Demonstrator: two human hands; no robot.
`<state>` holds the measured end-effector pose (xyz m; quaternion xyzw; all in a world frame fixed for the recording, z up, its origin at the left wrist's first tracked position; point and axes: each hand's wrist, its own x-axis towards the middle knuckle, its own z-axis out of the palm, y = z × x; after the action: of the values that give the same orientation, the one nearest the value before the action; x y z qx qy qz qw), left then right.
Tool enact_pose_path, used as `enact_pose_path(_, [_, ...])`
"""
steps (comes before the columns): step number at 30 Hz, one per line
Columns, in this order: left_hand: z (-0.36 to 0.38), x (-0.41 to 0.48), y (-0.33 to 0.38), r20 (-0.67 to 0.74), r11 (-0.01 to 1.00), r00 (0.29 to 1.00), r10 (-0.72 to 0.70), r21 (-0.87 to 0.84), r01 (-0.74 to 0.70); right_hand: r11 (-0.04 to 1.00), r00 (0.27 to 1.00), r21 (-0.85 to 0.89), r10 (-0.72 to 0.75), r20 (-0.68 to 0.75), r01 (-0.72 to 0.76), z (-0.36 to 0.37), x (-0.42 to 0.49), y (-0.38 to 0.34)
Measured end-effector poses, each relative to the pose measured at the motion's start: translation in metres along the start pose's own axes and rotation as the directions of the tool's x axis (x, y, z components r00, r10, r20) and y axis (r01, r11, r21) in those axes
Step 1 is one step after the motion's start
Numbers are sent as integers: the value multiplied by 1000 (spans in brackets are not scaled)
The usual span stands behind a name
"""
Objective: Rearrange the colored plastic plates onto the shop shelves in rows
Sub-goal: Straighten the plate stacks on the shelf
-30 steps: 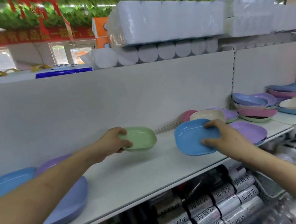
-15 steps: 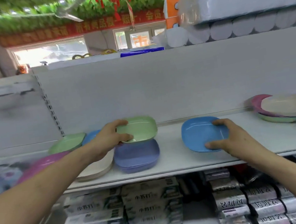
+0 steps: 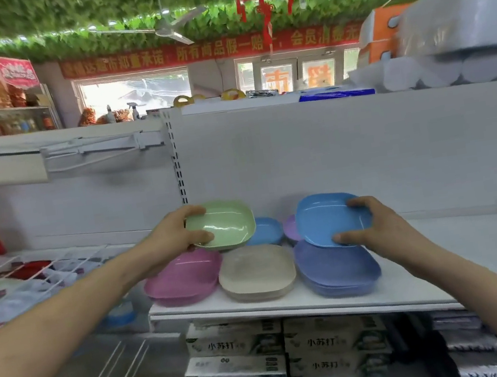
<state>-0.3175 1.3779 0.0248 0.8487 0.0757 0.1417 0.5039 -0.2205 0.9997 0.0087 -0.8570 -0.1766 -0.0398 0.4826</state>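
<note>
1. Fingers (image 3: 194,211) of the left hand (image 3: 174,239) curl over one rim of the green plate (image 3: 223,224), thumb inside the bowl. They hold it in the air above the pink plate (image 3: 183,278), near the shelf's left end.
2. The right hand (image 3: 382,226) pinches the light blue plate (image 3: 326,218) by its right rim. It is tilted over the indigo stack (image 3: 336,267); whether the two touch I cannot tell.
3. Each plate is gripped at one edge only. Smooth plastic held this way could likely pivot and slip out if either wrist turns quickly.
4. The pink plate, the beige plate (image 3: 258,272) and the indigo stack line the front edge of the shelf (image 3: 444,256). The pink one seems to reach the left end, so a bump from the green plate coming down might push it off.
5. A small blue plate (image 3: 266,230) and a purple plate (image 3: 291,228) crowd the back edge. A plate lowered crooked there may rock rather than nest.
</note>
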Motion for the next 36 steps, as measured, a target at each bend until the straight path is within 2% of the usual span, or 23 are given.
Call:
enact_pose_path(4, [-50,4,-26,-12,1000,1000,-15,18,15,997,999,-65,-40,16,41,45,10,-33])
enact_pose_path(10, [-97,13,-53,1,1000,1000,-6,26,6,997,999,-62,-39,0,39,94,22,-61])
enact_pose_path(19, [-119,30,-68,31,999,999,5,52,-7,995,998,-74,65,0,-65,117,54,-62])
enact_pose_path(26, [-130,33,-71,21,996,1000,-10,84,8,971,987,-214,126,101,-102,124,93,-59])
enact_pose_path(32, [-122,38,-68,25,995,1000,-15,99,12,946,978,-322,91,188,-26,136,109,-55])
enact_pose_path(36, [-110,44,-69,40,995,999,-14,104,9,878,967,-476,87,241,40,138,117,-51])
